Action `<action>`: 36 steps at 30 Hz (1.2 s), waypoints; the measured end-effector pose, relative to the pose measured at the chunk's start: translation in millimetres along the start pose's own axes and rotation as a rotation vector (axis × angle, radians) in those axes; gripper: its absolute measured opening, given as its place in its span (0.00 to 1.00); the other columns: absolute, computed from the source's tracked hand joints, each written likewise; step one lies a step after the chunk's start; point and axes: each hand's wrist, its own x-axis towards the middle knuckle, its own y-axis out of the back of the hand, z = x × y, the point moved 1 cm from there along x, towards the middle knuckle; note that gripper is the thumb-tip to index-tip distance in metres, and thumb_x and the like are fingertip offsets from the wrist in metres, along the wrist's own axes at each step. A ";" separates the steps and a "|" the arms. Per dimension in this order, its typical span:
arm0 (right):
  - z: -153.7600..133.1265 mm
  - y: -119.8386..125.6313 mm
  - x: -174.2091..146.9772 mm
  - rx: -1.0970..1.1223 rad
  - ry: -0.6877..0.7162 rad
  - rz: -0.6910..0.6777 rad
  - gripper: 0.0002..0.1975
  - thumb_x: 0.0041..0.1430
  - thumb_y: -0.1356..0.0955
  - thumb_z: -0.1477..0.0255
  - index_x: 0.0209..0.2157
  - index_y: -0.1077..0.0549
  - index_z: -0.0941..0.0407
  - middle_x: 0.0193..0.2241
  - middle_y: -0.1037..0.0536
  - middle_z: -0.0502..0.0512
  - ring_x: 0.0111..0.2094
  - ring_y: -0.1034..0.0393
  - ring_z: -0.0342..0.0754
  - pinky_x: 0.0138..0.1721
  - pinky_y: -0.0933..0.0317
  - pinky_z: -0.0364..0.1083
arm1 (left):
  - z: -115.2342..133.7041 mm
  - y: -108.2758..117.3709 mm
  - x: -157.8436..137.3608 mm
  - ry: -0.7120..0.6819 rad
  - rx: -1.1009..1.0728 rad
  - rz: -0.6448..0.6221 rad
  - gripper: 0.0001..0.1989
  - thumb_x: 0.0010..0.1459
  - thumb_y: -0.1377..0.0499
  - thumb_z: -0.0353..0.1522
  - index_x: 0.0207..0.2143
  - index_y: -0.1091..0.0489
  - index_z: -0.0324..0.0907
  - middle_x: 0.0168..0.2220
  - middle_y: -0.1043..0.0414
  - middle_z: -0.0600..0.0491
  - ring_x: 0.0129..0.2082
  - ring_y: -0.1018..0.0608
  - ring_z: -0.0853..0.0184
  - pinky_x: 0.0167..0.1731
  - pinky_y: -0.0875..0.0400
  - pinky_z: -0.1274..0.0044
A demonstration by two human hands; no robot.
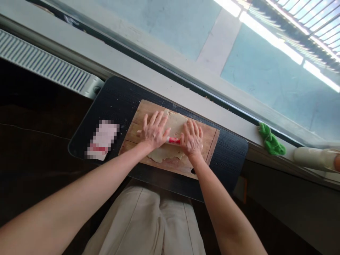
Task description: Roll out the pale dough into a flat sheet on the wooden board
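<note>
On the black desk point(231, 152), the board point(208, 138) might skid if pushed hard and the dough point(176, 124) on it tear if pressed unevenly; board's grained wood, dough's flat, ragged-edged, roller point(174, 140) across it's a cylinder, material unclear under left hand point(154, 130) and right hand point(192, 138), each grip flat on top, unclenched.
</note>
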 end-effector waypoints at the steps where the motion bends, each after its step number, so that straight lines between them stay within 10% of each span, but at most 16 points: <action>1: -3.9 -0.6 -16.1 0.002 0.019 -0.005 0.24 0.64 0.42 0.67 0.60 0.39 0.56 0.64 0.45 0.58 0.65 0.55 0.54 0.64 0.60 0.58 | 0.6 -0.5 -16.0 -0.023 -0.002 -0.004 0.28 0.62 0.54 0.42 0.63 0.44 0.43 0.66 0.49 0.46 0.66 0.47 0.55 0.63 0.64 0.56; 5: -11.7 -4.9 -55.7 0.002 0.067 -0.018 0.24 0.64 0.42 0.66 0.60 0.39 0.54 0.62 0.39 0.55 0.64 0.52 0.52 0.64 0.59 0.56 | 0.0 -3.5 -56.0 -0.101 0.010 -0.021 0.27 0.61 0.53 0.41 0.62 0.44 0.46 0.65 0.48 0.48 0.66 0.47 0.56 0.63 0.64 0.56; 12: 11.2 0.6 32.5 -0.033 -0.045 0.004 0.26 0.63 0.42 0.66 0.61 0.41 0.59 0.65 0.47 0.60 0.66 0.57 0.54 0.64 0.65 0.60 | -0.4 -1.0 31.3 -0.001 0.005 0.035 0.29 0.62 0.55 0.42 0.64 0.48 0.41 0.66 0.51 0.44 0.66 0.49 0.55 0.63 0.65 0.55; 19: -9.1 -2.2 -44.4 -0.003 0.020 -0.048 0.24 0.64 0.42 0.67 0.60 0.39 0.56 0.63 0.41 0.57 0.65 0.55 0.54 0.64 0.60 0.58 | 2.8 -2.0 -41.1 -0.075 -0.032 -0.035 0.27 0.61 0.53 0.40 0.62 0.44 0.46 0.65 0.47 0.48 0.66 0.47 0.55 0.63 0.64 0.56; 26: 16.6 1.7 46.6 -0.015 -0.097 0.039 0.27 0.62 0.42 0.67 0.61 0.42 0.60 0.64 0.46 0.63 0.65 0.55 0.56 0.63 0.62 0.61 | -1.4 -1.4 49.4 0.057 -0.038 -0.028 0.30 0.63 0.57 0.42 0.65 0.52 0.42 0.67 0.54 0.48 0.67 0.52 0.56 0.63 0.68 0.56; 33: -10.3 -3.8 -49.3 0.019 -0.040 -0.002 0.24 0.64 0.42 0.68 0.61 0.41 0.56 0.62 0.40 0.59 0.65 0.53 0.54 0.64 0.60 0.58 | 3.3 -2.5 -43.2 -0.080 -0.017 -0.061 0.26 0.62 0.54 0.40 0.62 0.43 0.46 0.66 0.49 0.49 0.66 0.48 0.56 0.64 0.65 0.56; 36: -3.6 -5.6 -32.7 0.028 -0.032 0.021 0.24 0.64 0.42 0.69 0.60 0.41 0.55 0.61 0.39 0.58 0.64 0.53 0.53 0.64 0.61 0.58 | 2.7 -3.9 -24.2 -0.103 -0.028 -0.060 0.26 0.62 0.54 0.40 0.62 0.44 0.46 0.65 0.48 0.50 0.66 0.47 0.57 0.63 0.64 0.56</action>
